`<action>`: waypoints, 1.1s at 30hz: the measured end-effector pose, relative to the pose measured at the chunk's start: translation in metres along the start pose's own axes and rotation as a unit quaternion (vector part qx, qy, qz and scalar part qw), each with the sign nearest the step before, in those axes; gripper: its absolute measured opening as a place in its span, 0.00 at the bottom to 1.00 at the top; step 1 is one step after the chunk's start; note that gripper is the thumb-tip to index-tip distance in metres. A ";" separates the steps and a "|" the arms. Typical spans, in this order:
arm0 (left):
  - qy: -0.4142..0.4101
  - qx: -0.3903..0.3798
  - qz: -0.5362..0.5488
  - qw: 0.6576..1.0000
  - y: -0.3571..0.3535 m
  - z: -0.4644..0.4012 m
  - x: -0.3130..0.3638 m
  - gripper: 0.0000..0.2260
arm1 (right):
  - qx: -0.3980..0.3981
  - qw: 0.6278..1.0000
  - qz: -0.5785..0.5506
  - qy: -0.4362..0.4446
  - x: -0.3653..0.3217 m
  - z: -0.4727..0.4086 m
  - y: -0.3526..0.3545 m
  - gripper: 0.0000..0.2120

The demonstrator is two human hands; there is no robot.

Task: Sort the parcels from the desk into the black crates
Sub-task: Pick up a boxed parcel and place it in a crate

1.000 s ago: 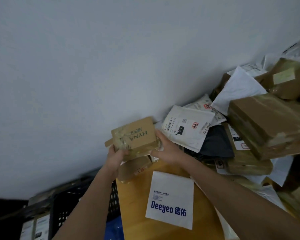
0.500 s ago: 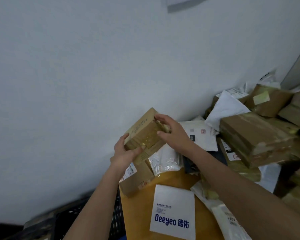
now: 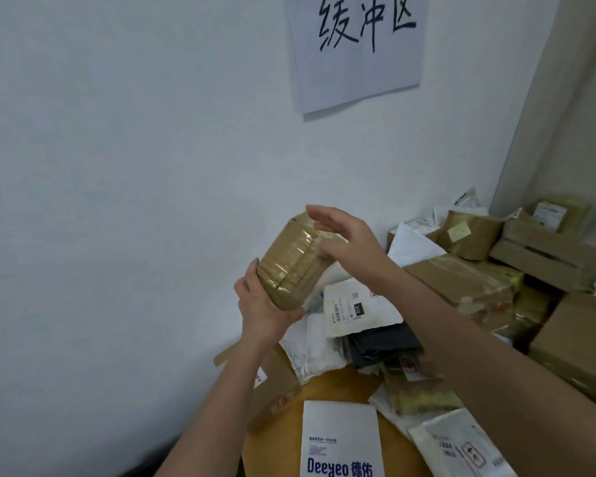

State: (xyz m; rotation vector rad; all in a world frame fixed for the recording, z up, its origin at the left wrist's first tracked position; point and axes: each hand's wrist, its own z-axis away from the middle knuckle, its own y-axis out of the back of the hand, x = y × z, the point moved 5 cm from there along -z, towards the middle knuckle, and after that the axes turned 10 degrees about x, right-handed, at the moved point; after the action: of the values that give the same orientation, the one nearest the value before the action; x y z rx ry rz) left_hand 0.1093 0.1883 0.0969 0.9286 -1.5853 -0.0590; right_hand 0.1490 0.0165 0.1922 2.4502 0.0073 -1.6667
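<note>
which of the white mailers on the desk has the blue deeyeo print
The white mailer nearest the camera, flat on the yellow envelope. The other white mailers carry only black labels.

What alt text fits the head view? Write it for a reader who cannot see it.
Two bare hands hold a small tape-wrapped cardboard box up before a white wall: the left hand grips its lower end, the right hand curls over its top. Behind lie piled parcels on a desk, a white Deeyeo mailer and a handwritten paper sign.
</note>
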 end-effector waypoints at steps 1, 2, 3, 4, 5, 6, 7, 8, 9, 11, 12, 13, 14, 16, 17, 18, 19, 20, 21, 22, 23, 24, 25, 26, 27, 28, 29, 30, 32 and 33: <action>0.020 -0.016 0.021 0.999 0.001 0.003 0.002 0.52 | 0.010 1.000 -0.003 0.007 -0.004 0.001 0.001 0.26; 0.049 -0.035 0.047 0.997 0.002 0.005 0.003 0.49 | 0.030 0.999 -0.009 0.014 -0.007 0.003 0.002 0.27; 0.081 -0.056 0.080 0.992 0.003 0.007 0.002 0.48 | 0.059 0.998 -0.016 0.021 -0.008 0.004 0.004 0.28; 0.118 -0.075 0.125 0.982 0.002 0.008 -0.002 0.46 | 0.092 0.995 -0.022 0.026 -0.008 0.006 0.007 0.28; 0.159 -0.093 0.183 0.966 0.003 0.010 -0.004 0.43 | 0.121 0.992 -0.023 0.028 -0.005 0.008 0.010 0.29; 0.202 -0.110 0.243 0.942 0.004 0.013 -0.002 0.39 | 0.141 0.989 -0.020 0.023 0.000 0.010 0.013 0.29; 0.238 -0.128 0.298 0.916 0.006 0.016 0.000 0.35 | 0.150 0.989 -0.012 0.009 0.006 0.012 0.016 0.30; 0.263 -0.141 0.347 0.889 0.008 0.018 0.004 0.31 | 0.149 0.989 -0.001 -0.014 0.013 0.015 0.019 0.30; 0.275 -0.151 0.382 0.869 0.010 0.019 0.008 0.27 | 0.140 0.989 0.005 -0.048 0.020 0.018 0.020 0.32; 0.283 -0.171 0.419 0.846 0.013 0.021 0.013 0.18 | 0.104 0.986 -0.013 -0.129 0.033 0.027 0.019 0.36; 0.286 -0.177 0.428 0.839 0.013 0.023 0.015 0.15 | 0.083 0.982 -0.038 -0.165 0.040 0.032 0.017 0.40; 0.290 -0.184 0.429 0.835 0.013 0.024 0.015 0.13 | 0.063 0.976 -0.065 -0.196 0.045 0.036 0.015 0.43; 0.293 -0.191 0.431 0.832 0.013 0.025 0.016 0.13 | 0.044 0.970 -0.091 -0.222 0.052 0.041 0.012 0.45; 0.292 -0.208 0.432 0.827 0.014 0.027 0.018 0.20 | 0.003 0.959 -0.126 -0.253 0.060 0.047 0.006 0.44; 0.290 -0.217 0.430 0.827 0.015 0.028 0.018 0.25 | -0.013 0.956 -0.135 -0.258 0.061 0.050 0.004 0.40; 0.288 -0.227 0.426 0.827 0.016 0.028 0.018 0.29 | -0.022 0.955 -0.141 -0.259 0.062 0.051 0.002 0.33; 0.288 -0.233 0.420 0.828 0.017 0.029 0.017 0.31 | -0.022 0.956 -0.143 -0.256 0.061 0.052 0.001 0.27; 0.290 -0.238 0.413 0.830 0.020 0.031 0.016 0.29 | -0.016 0.957 -0.145 -0.252 0.061 0.052 0.001 0.23; 0.293 -0.243 0.401 0.833 0.023 0.032 0.014 0.27 | -0.011 0.958 -0.147 -0.248 0.061 0.052 0.002 0.21; 0.294 -0.250 0.383 0.839 0.026 0.032 0.011 0.26 | -0.005 0.959 -0.146 -0.245 0.062 0.052 0.002 0.21; 0.291 -0.261 0.357 0.848 0.029 0.032 0.008 0.26 | -0.003 0.960 -0.142 -0.241 0.062 0.051 0.003 0.20; 0.284 -0.270 0.329 0.859 0.033 0.031 0.005 0.29 | -0.001 0.961 -0.136 -0.240 0.062 0.051 0.004 0.20; 0.274 -0.272 0.304 0.871 0.037 0.029 0.002 0.32 | 0.000 0.962 -0.131 -0.238 0.063 0.051 0.004 0.20; 0.264 -0.265 0.287 0.882 0.041 0.026 0.001 0.38 | -0.001 0.963 -0.129 -0.237 0.062 0.051 0.004 0.21; 0.260 -0.253 0.284 0.887 0.045 0.023 0.000 0.45 | -0.004 0.963 -0.128 -0.236 0.061 0.052 0.003 0.21; 0.260 -0.240 0.289 0.890 0.048 0.019 0.000 0.51 | -0.011 0.964 -0.126 -0.235 0.060 0.052 0.002 0.21; 0.257 -0.225 0.297 0.892 0.052 0.015 0.001 0.56 | -0.019 0.965 -0.121 -0.233 0.058 0.053 0.001 0.21; 0.251 -0.213 0.307 0.893 0.055 0.011 0.004 0.57 | -0.029 0.966 -0.117 -0.229 0.055 0.054 -0.001 0.22; 0.244 -0.196 0.326 0.892 0.059 0.008 0.009 0.54 | -0.052 0.968 -0.107 -0.221 0.049 0.056 -0.005 0.26; 0.236 -0.191 0.337 0.891 0.060 0.009 0.013 0.49 | -0.063 0.968 -0.103 -0.218 0.046 0.058 -0.007 0.27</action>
State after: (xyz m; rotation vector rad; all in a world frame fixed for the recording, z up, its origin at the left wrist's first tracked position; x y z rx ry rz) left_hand 0.0715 0.2176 0.1366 0.0375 -1.2905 0.3134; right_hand 0.1122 0.0107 0.1279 2.0011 0.3083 -2.1857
